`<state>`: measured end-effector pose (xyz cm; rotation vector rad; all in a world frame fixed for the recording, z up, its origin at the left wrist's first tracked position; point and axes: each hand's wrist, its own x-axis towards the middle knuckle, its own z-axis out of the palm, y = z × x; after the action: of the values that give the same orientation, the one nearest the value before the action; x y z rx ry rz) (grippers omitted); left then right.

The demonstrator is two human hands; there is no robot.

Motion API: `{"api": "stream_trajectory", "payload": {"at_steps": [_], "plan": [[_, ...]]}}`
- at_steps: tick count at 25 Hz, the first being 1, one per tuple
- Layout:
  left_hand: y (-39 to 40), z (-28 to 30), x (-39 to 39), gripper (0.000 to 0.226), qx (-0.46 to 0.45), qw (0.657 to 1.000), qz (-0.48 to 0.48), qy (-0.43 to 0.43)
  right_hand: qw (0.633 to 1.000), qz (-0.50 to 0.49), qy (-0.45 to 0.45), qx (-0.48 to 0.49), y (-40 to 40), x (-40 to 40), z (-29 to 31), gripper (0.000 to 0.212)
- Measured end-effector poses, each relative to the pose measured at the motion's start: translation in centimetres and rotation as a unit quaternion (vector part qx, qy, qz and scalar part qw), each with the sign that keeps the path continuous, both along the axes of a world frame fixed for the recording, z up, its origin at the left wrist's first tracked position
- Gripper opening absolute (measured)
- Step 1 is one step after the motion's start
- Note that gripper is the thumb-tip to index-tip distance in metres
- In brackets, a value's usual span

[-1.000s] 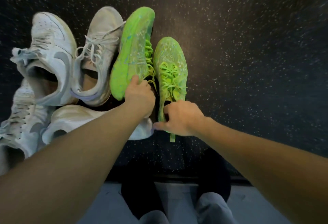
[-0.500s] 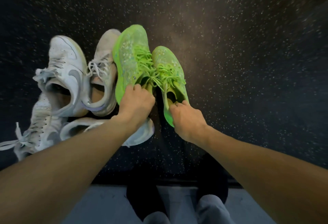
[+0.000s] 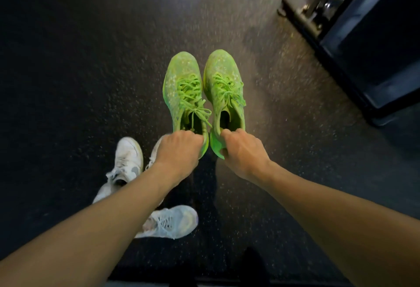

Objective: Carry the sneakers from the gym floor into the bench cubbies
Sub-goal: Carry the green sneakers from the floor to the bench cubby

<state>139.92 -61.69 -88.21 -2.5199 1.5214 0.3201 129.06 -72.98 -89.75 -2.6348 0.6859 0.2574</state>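
Head: outstretched hands (image 3: 178,149) gripping green sneakers (image 3: 185,91)

My arms are bare from the elbows down, with no sleeves, watch or bands on them. My left hand (image 3: 178,150) and right hand (image 3: 242,150) wear no gloves and no rings that I can see.

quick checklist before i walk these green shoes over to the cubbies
1. Left hand gripping the heel of the left neon green lace-up sneaker: ok.
2. Right hand gripping the heel of the right neon green sneaker: ok.
3. Laces tucked: not ok, a loop dangles loose.
4. White sneakers left on the black speckled rubber floor: not ok, near your feet.
5. Black machine base clear of path: cannot tell.
6. Cubbies in sight: not ok.
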Motion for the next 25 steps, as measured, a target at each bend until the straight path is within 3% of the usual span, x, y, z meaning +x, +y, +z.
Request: {"api": "stream_trajectory", "payload": {"at_steps": [6,15,25], "plan": [[-2.8,20.4,3.3,0.014,-0.077,0.994,-0.02,-0.076,0.992,-0.006,-0.074,-0.098,-3.9,3.0,19.7,0.014],[-3.2,53.5,4.4,0.017,-0.193,0.961,-0.062,-0.188,0.951,-0.017,-0.202,-0.232,-4.9,3.1,52.3,0.012],[5.3,76.4,-2.4,0.007,-0.321,0.911,-0.087,-0.244,0.898,-0.069,-0.263,-0.345,4.2,-5.1,75.5,0.013]]}}
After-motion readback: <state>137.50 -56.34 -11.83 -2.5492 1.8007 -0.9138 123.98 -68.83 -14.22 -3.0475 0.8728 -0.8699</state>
